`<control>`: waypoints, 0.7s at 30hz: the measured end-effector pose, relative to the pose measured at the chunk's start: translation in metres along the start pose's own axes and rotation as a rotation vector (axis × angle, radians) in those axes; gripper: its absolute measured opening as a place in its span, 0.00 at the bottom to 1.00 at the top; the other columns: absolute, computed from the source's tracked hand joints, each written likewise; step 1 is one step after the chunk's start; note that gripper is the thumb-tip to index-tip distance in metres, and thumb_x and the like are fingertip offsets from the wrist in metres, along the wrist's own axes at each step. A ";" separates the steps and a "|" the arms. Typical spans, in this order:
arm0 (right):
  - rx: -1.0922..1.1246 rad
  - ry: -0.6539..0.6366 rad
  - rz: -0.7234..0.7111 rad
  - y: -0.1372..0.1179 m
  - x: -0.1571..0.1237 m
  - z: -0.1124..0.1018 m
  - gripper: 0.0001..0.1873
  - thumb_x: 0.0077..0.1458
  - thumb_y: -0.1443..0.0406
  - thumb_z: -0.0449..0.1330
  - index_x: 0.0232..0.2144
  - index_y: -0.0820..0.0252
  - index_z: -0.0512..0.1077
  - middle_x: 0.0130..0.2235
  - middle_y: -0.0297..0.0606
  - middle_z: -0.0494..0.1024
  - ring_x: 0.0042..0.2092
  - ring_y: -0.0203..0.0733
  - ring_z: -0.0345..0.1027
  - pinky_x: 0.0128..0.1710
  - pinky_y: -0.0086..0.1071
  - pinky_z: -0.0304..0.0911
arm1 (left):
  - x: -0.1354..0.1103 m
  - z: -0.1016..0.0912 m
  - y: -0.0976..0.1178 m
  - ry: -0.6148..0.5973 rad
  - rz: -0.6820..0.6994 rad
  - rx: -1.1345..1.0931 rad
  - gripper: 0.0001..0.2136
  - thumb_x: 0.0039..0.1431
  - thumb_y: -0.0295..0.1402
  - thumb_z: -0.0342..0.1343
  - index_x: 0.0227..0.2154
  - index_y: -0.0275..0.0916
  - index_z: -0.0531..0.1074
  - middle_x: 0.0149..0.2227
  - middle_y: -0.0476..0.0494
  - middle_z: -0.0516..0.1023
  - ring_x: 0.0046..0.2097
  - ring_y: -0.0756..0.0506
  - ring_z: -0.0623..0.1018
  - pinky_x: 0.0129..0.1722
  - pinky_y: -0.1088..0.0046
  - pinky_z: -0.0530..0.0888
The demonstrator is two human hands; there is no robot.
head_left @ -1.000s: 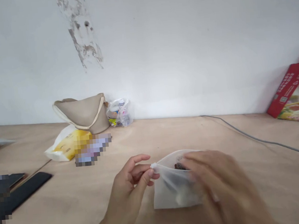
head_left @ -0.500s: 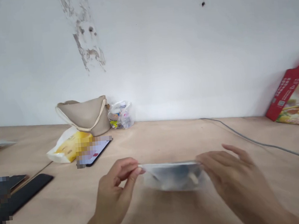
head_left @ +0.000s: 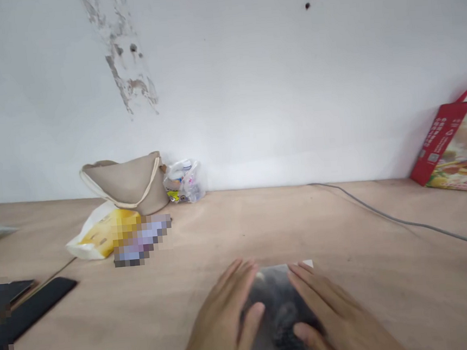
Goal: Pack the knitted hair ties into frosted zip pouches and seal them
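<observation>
A translucent plastic bag [head_left: 274,286] lies flat on the wooden table in front of me, with something dark inside that I cannot make out. My left hand [head_left: 224,320] rests on the bag's left side, palm down, fingers stretched forward and thumb spread inward. On its right side my right hand [head_left: 338,315] lies the same way, its fingers straight and its thumb over the dark part. Neither hand is gripping. The bag's outer edges are mostly hidden under the hands, and a pale corner shows beyond the right fingertips.
To the left are a beige handbag [head_left: 130,181], a clear bag of small items [head_left: 185,182], a yellow-and-white packet [head_left: 104,238], a blurred-out phone [head_left: 143,241] and a long black object [head_left: 44,308]. A grey cable [head_left: 384,215] and a red printed carrier bag [head_left: 456,150] are at right.
Earlier both hands held the bag up by its top edge. Now it lies on the table, nearer to me, with both hands flat on it and closer together.
</observation>
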State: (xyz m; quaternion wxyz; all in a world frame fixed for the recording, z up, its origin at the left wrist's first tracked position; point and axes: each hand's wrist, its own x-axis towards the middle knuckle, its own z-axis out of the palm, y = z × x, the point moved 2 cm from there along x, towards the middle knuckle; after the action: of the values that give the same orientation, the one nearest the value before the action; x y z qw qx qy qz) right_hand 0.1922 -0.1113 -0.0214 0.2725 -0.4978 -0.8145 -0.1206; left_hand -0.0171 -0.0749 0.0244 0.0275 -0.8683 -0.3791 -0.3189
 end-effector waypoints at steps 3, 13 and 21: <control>-0.036 0.015 -0.125 -0.014 0.020 0.013 0.49 0.49 0.63 0.55 0.64 0.69 0.30 0.59 0.48 0.61 0.59 0.50 0.57 0.51 0.41 0.64 | 0.004 0.033 0.010 -0.053 0.136 0.079 0.25 0.63 0.33 0.41 0.63 0.37 0.49 0.60 0.40 0.64 0.60 0.42 0.65 0.55 0.64 0.69; 0.020 -0.050 -0.130 -0.011 0.007 0.038 0.55 0.48 0.60 0.56 0.62 0.75 0.24 0.61 0.56 0.57 0.61 0.54 0.53 0.51 0.44 0.62 | -0.008 0.059 0.007 -0.234 0.141 0.042 0.33 0.62 0.36 0.43 0.64 0.36 0.30 0.63 0.36 0.56 0.62 0.39 0.61 0.58 0.56 0.64; 0.063 -0.189 -0.064 0.004 0.000 0.046 0.50 0.46 0.50 0.58 0.61 0.78 0.48 0.60 0.64 0.56 0.60 0.63 0.50 0.52 0.53 0.59 | -0.014 0.063 -0.008 -0.252 0.148 0.006 0.39 0.55 0.53 0.49 0.64 0.40 0.42 0.64 0.35 0.54 0.64 0.32 0.54 0.57 0.49 0.62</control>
State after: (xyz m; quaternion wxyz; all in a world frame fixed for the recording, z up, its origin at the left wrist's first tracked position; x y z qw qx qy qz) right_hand 0.1806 -0.0880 -0.0601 0.2059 -0.4717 -0.8555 -0.0560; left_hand 0.0038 -0.0597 -0.0348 0.0059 -0.9269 -0.3155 -0.2032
